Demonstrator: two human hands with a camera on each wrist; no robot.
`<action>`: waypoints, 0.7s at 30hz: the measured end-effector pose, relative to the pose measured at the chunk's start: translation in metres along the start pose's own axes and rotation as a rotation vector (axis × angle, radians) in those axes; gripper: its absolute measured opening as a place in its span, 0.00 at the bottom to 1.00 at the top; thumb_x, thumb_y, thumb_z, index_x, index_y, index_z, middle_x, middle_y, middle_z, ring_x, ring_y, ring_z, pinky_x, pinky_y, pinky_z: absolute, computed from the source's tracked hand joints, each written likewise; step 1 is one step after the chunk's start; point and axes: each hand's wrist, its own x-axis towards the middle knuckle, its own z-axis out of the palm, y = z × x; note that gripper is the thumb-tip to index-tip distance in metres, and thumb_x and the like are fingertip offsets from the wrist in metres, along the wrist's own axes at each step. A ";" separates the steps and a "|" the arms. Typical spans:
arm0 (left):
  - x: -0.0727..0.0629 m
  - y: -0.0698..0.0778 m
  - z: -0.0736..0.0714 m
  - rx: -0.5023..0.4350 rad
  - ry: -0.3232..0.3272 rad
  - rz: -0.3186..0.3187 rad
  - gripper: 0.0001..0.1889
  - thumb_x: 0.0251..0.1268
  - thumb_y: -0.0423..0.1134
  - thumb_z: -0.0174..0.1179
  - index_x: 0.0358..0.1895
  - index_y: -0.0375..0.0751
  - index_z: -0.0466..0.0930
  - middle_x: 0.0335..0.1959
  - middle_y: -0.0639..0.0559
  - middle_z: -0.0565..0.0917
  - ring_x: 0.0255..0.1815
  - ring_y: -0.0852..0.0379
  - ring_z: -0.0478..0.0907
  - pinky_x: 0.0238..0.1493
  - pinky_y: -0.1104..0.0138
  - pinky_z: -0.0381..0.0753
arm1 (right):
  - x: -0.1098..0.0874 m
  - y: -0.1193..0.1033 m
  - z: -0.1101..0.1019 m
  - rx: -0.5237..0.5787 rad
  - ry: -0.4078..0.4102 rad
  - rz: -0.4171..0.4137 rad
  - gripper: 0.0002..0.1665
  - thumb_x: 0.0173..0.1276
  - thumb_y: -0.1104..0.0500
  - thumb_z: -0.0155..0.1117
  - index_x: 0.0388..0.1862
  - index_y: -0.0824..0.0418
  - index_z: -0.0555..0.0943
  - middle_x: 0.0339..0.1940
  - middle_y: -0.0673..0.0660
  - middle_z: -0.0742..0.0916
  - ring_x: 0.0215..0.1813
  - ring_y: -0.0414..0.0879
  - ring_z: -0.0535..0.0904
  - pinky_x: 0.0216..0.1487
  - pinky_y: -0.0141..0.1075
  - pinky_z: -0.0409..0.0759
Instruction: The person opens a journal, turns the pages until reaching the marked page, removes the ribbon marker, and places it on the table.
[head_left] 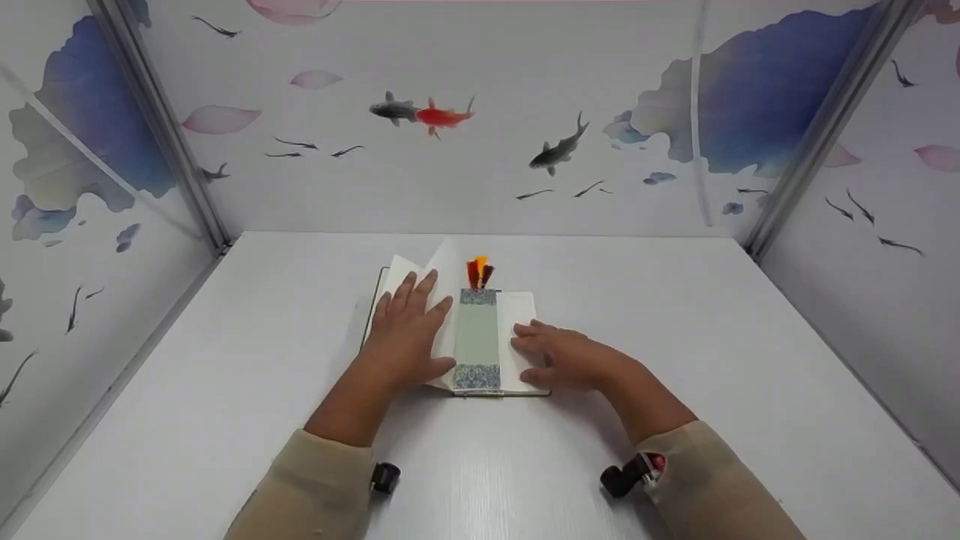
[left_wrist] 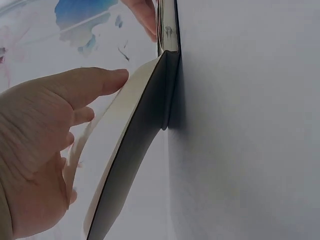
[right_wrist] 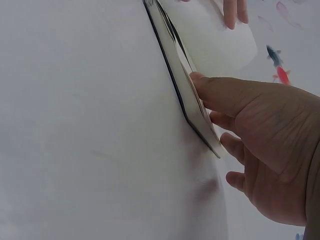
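An open notebook (head_left: 519, 307) with a dark cover lies on the white table. Along its inner fold lies a pale green bookmark (head_left: 477, 334) with blue lace-patterned ends and a red and orange tassel (head_left: 480, 271) sticking out past the top edge. My left hand (head_left: 409, 330) spreads its fingers over the left-hand pages, a few of which stand up from the cover. In the left wrist view, the left cover (left_wrist: 135, 140) tilts off the table beside that hand. On the right-hand page edge rest the fingertips of my right hand (head_left: 566, 356), thumb near the lower corner.
The white table (head_left: 637, 285) is bounded by printed panels (head_left: 480, 180) with fish and petals at the back and sides. Metal posts (head_left: 161, 124) stand at the back corners. A small black device (head_left: 626, 476) sits at the right sleeve, another (head_left: 386, 478) at the left.
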 end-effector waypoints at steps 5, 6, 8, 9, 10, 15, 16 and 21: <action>-0.001 -0.003 0.000 0.027 -0.023 -0.033 0.51 0.61 0.61 0.75 0.86 0.56 0.62 0.92 0.48 0.43 0.93 0.40 0.32 0.89 0.36 0.38 | 0.001 0.000 0.000 0.014 -0.014 0.010 0.42 0.78 0.42 0.67 0.86 0.41 0.64 0.90 0.39 0.60 0.93 0.48 0.47 0.90 0.59 0.52; -0.001 -0.003 -0.001 0.035 -0.028 -0.039 0.50 0.61 0.61 0.75 0.85 0.56 0.62 0.92 0.47 0.43 0.93 0.40 0.32 0.89 0.35 0.38 | 0.001 0.000 0.001 0.016 -0.016 0.013 0.42 0.78 0.42 0.67 0.86 0.41 0.64 0.90 0.39 0.60 0.93 0.48 0.47 0.90 0.59 0.52; -0.002 -0.003 -0.001 0.045 -0.038 -0.050 0.50 0.61 0.61 0.74 0.85 0.55 0.63 0.92 0.45 0.45 0.93 0.39 0.31 0.88 0.34 0.37 | 0.001 -0.001 0.001 0.017 -0.021 0.018 0.42 0.78 0.41 0.66 0.87 0.41 0.63 0.90 0.39 0.59 0.93 0.48 0.47 0.90 0.59 0.52; -0.003 -0.004 -0.001 0.047 -0.044 -0.055 0.50 0.61 0.61 0.74 0.85 0.55 0.63 0.92 0.45 0.45 0.93 0.38 0.31 0.88 0.33 0.37 | 0.001 -0.001 0.001 0.014 -0.021 0.023 0.42 0.78 0.41 0.66 0.87 0.40 0.63 0.90 0.38 0.59 0.93 0.48 0.47 0.90 0.58 0.52; -0.003 -0.004 0.000 0.049 -0.050 -0.061 0.49 0.61 0.62 0.74 0.85 0.55 0.64 0.92 0.45 0.46 0.93 0.38 0.31 0.88 0.33 0.36 | 0.000 -0.001 0.001 0.016 -0.019 0.024 0.42 0.78 0.41 0.66 0.87 0.40 0.63 0.90 0.38 0.59 0.93 0.48 0.47 0.90 0.59 0.52; -0.004 -0.005 0.001 0.043 -0.081 -0.068 0.48 0.61 0.62 0.74 0.84 0.55 0.65 0.91 0.44 0.50 0.93 0.38 0.33 0.87 0.32 0.35 | 0.000 -0.001 0.001 0.015 -0.011 0.022 0.42 0.78 0.41 0.67 0.86 0.40 0.64 0.90 0.39 0.60 0.93 0.49 0.48 0.90 0.59 0.52; -0.005 -0.005 0.001 0.038 -0.095 -0.066 0.47 0.61 0.62 0.74 0.84 0.55 0.66 0.91 0.44 0.51 0.93 0.38 0.34 0.87 0.32 0.35 | 0.000 -0.001 0.001 0.016 -0.010 0.023 0.42 0.78 0.41 0.67 0.86 0.40 0.64 0.90 0.39 0.59 0.93 0.49 0.48 0.90 0.59 0.52; -0.009 -0.006 0.001 0.006 -0.216 -0.063 0.39 0.68 0.57 0.70 0.81 0.56 0.71 0.88 0.45 0.62 0.91 0.39 0.48 0.86 0.30 0.40 | 0.000 -0.003 0.001 0.023 -0.014 0.033 0.42 0.78 0.40 0.67 0.86 0.39 0.64 0.90 0.39 0.60 0.93 0.49 0.47 0.90 0.60 0.52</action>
